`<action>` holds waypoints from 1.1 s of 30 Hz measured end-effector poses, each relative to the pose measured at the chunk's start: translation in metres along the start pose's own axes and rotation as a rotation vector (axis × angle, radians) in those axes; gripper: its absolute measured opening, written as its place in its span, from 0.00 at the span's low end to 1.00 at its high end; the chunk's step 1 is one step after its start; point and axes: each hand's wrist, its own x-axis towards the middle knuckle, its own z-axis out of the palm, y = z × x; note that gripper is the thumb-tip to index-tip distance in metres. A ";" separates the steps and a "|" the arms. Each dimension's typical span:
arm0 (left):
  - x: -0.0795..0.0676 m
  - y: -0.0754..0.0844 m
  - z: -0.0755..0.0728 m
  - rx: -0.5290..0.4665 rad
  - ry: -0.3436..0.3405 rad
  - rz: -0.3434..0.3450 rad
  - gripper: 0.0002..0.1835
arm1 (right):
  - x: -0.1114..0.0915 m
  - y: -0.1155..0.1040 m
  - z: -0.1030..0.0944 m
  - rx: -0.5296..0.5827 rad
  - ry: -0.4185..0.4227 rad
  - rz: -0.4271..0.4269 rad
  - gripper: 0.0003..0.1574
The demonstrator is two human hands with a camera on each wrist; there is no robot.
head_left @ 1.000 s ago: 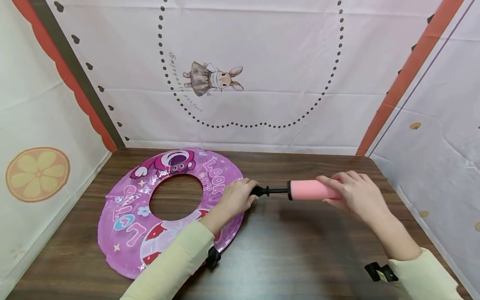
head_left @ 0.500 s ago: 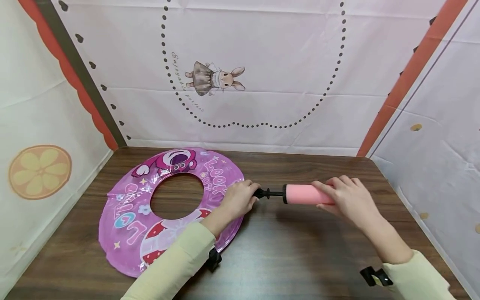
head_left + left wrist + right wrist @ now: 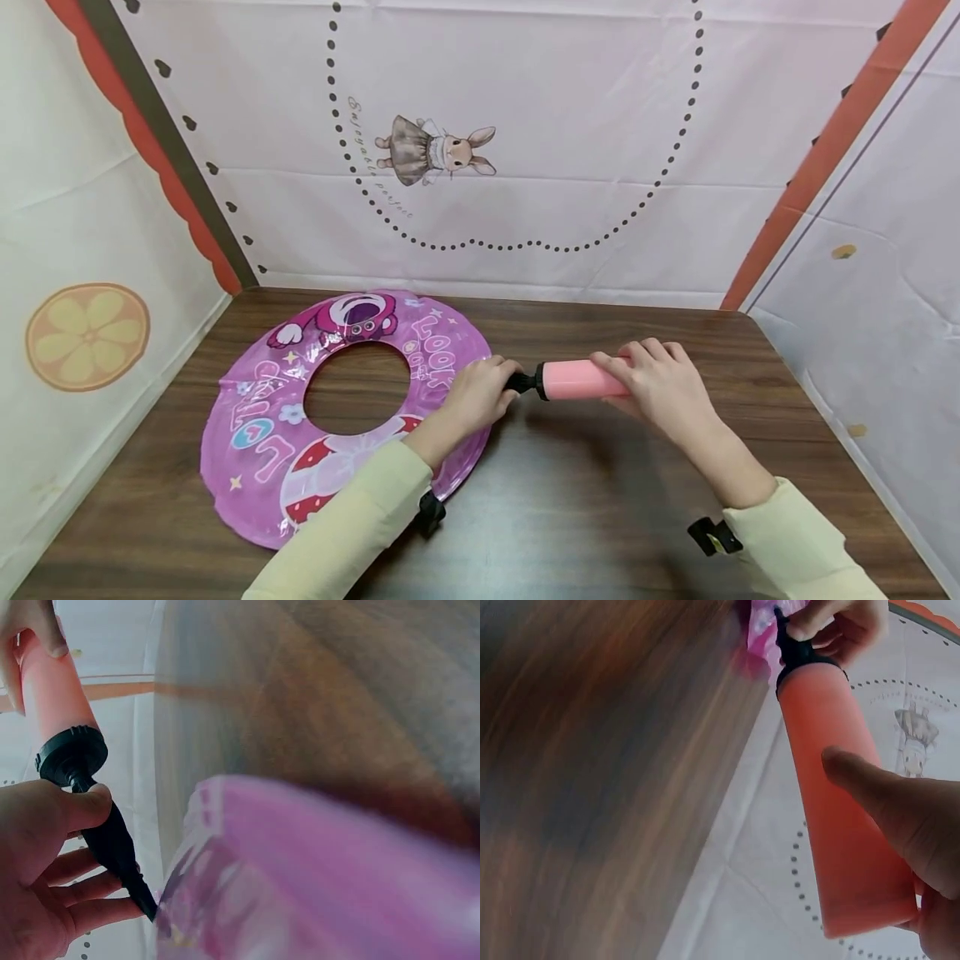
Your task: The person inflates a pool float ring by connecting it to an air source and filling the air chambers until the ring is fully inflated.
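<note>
A pink hand air pump (image 3: 581,380) lies level between my two hands, above the table. My right hand (image 3: 660,387) grips its pink barrel (image 3: 832,795), thumb along the side. With thumb and fingers, my left hand (image 3: 477,393) holds the black tapered end piece (image 3: 109,836), whose narrow tip reaches the edge of the swim ring. Barrel and end piece sit close together, and little of the rod shows. The purple printed swim ring (image 3: 247,492) lies on the left, partly filled and wrinkled at its rim. My left forearm crosses over part of it.
The brown wooden table (image 3: 540,517) is bounded by a white printed cloth (image 3: 570,108) at the back and both sides. Black wrist mounts (image 3: 712,536) sit at both sleeves.
My right hand has moved left with the pink barrel, and the black rod has slid almost wholly into it. My left hand stays at the ring's edge. The view has shifted slightly.
</note>
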 end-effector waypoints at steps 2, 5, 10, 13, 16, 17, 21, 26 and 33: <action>0.001 0.000 -0.002 -0.006 -0.013 -0.007 0.16 | -0.003 0.005 -0.004 0.014 -0.014 0.002 0.38; 0.002 0.000 -0.003 0.003 -0.030 -0.013 0.16 | -0.012 0.016 -0.011 0.026 -0.040 0.005 0.36; 0.003 0.000 -0.001 0.029 -0.026 0.020 0.17 | -0.033 0.038 -0.027 0.060 -0.063 0.041 0.41; 0.004 -0.002 0.000 0.054 -0.027 0.025 0.17 | -0.044 0.052 -0.039 0.070 -0.056 0.081 0.46; 0.005 -0.003 0.001 0.088 -0.027 0.010 0.17 | -0.049 0.059 -0.047 0.073 -0.047 0.107 0.48; 0.006 -0.002 0.001 0.090 -0.026 0.011 0.17 | -0.049 0.060 -0.047 0.071 -0.043 0.105 0.47; 0.010 0.002 0.001 0.079 -0.015 0.037 0.16 | -0.035 0.045 -0.034 0.052 -0.037 0.056 0.37; 0.010 0.006 0.001 0.082 0.002 0.051 0.16 | -0.012 0.018 -0.011 0.011 -0.011 0.023 0.37; 0.005 0.002 0.000 0.041 -0.023 -0.004 0.17 | 0.004 -0.002 0.005 -0.005 0.020 0.014 0.38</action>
